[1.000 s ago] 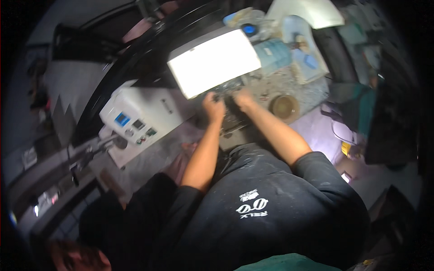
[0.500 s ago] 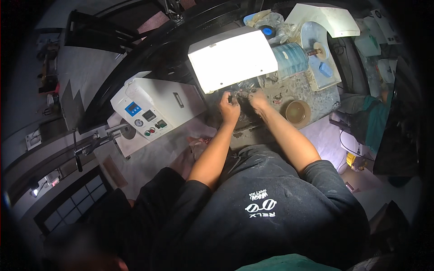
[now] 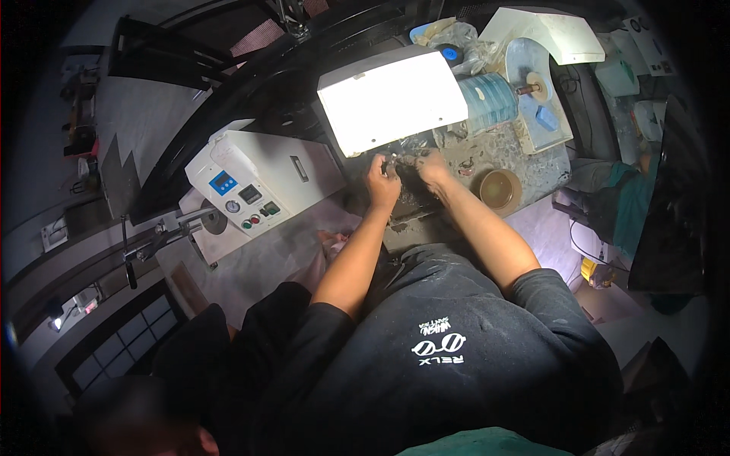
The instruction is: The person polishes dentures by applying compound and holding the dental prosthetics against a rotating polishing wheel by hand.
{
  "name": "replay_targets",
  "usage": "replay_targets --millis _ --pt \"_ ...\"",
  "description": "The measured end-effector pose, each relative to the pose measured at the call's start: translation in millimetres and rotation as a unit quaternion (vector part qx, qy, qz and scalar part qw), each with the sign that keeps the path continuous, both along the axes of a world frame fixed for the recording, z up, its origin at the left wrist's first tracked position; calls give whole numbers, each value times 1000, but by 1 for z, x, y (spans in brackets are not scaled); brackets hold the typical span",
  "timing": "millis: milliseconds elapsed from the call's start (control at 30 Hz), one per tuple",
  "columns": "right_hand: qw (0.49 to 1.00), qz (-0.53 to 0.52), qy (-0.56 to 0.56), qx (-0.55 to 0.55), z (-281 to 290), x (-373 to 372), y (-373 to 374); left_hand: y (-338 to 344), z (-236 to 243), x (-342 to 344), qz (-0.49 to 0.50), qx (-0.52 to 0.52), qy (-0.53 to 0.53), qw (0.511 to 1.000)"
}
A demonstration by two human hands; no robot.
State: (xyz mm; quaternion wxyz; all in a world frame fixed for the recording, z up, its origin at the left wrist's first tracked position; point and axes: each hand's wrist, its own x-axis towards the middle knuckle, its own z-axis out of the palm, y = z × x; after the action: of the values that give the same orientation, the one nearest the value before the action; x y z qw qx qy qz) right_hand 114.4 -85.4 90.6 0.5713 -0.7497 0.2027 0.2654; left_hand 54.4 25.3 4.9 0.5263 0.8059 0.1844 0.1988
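Observation:
My left hand (image 3: 382, 186) is curled at the front edge of a white box-shaped cover (image 3: 391, 102), its thumb and fingers bent round something small and dark. Close on its right, my right hand (image 3: 433, 170) is closed too, fingers pointing inward to the same spot. What lies between them is too small and too muddy to name. Both hands stay low over a wet, grey-smeared worktop (image 3: 468, 156). A brown round bowl (image 3: 499, 190) of murky liquid stands to the right of my right forearm.
Left is a white machine (image 3: 262, 171) with dials and buttons. A blue clear water jug (image 3: 490, 102) lies on its side behind the bowl, beside a white tray (image 3: 559, 137) with a spindle and blue block. Another person sits at lower left; a person's teal-clad arm shows at right.
My left hand has shifted very slightly, its fingers turning a little. My right hand stays almost in place. The person at lower left has moved slightly.

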Motion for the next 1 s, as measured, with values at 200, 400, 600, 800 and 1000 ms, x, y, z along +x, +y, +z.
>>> replay_targets --millis 200,400,600,800,1000 --pt "998 13 66 7 -31 9 -5 5 10 14 -24 -5 34 999" --pt "998 -43 -3 54 -43 3 -4 15 -3 26 -17 24 72 997" --pt "999 26 35 -25 -27 5 -1 18 3 17 -37 -10 79 996" --pt "989 -19 -37 141 -50 -1 -9 3 20 13 -31 -23 50 998" --pt "998 15 -47 41 -53 2 -6 0 11 12 -3 -56 45 997"
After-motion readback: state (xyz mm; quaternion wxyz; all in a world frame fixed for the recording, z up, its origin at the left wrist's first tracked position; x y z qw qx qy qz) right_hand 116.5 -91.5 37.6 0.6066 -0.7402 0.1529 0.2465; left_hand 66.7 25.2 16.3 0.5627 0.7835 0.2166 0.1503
